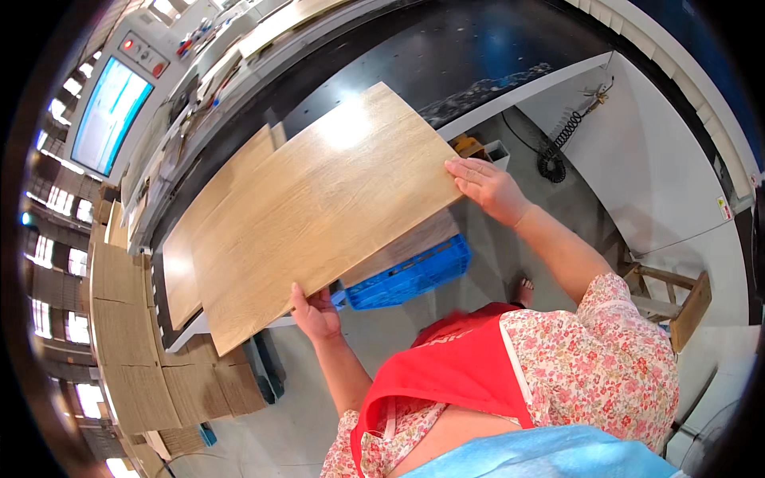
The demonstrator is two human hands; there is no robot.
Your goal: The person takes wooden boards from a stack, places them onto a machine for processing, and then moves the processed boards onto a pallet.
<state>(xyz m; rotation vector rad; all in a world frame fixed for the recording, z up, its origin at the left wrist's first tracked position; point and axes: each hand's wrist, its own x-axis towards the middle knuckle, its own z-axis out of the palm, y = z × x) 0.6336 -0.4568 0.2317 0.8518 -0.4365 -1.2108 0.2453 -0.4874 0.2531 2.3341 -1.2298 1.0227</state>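
A large light wood-grain panel is held tilted in front of me, over the edge of a black machine table. My left hand grips its near long edge, thumb on top and fingers underneath. At the panel's right end, my right hand holds the corner, with its fingers on the upper face. Behind it, a second wood-grain panel lies on the table, partly covered by the held one.
Under the panel stands a blue plastic crate with boards on it. Stacked cardboard lies at the left, below a control screen. A coiled black air hose hangs at right, above a wooden stool.
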